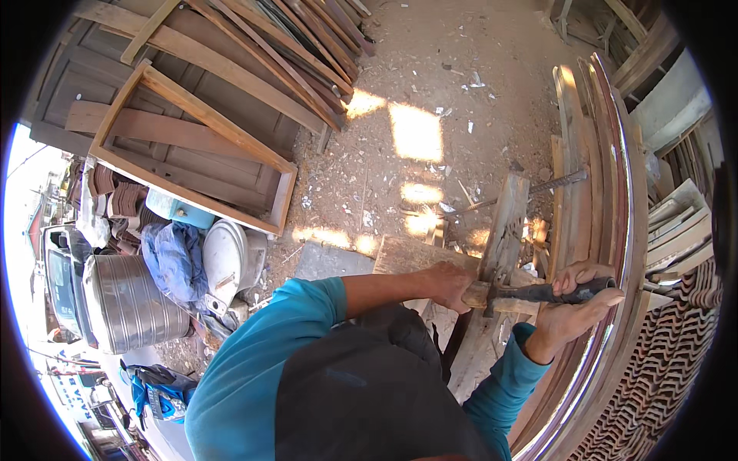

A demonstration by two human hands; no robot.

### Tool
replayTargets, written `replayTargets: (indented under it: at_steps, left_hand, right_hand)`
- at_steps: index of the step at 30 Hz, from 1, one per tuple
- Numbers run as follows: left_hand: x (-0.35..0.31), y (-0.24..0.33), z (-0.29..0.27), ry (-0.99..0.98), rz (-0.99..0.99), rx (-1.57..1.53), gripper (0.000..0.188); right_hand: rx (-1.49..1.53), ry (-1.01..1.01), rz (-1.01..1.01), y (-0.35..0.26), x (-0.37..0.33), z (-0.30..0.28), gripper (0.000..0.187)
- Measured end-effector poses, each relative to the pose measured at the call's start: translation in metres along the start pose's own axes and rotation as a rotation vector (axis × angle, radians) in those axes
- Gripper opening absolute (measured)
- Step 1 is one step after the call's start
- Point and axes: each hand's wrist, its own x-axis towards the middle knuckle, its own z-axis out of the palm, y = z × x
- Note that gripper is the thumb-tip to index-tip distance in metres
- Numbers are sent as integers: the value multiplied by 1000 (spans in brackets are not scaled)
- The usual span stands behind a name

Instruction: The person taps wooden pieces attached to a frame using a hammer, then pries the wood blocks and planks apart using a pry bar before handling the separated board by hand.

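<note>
My left hand [450, 286] is closed around the end of a short piece of wood [477, 295] above a worn timber beam [506, 223]. The dark narrow head of a hammer [490, 301] lies against this wood. Its thick black handle runs right into my right hand [565, 316], whose fingers curl over it while the thumb stretches along it. My left palm hides part of the wood it holds. A flat board [407, 255] lies just beyond my left wrist.
Long planks [592, 169] stand along the right, beside stacked curved roof tiles [653, 376]. A wooden frame [211, 111] and panelled doors lie at the far left. Nearer left are a metal drum [134, 300] and blue cloth [173, 261]. Wood chips litter the dirt floor [430, 61].
</note>
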Motion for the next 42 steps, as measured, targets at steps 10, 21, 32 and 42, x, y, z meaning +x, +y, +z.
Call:
replayTargets:
  at_steps: [10, 21, 32, 42]
  left_hand:
    - [6, 1, -5, -48, 10, -7, 71]
    - [2, -7, 9, -39, 26, -54, 63]
    - [30, -9, 63, 297, 101, 211, 74]
    - [-2, 1, 12, 147, -73, 109, 74]
  right_hand:
    - [192, 37, 183, -10, 7, 0, 49]
    - [123, -72, 226, -7, 11, -2, 44]
    - [139, -35, 227, -21, 14, -9, 42]
    - [-159, -239, 131, -18, 1, 11, 38]
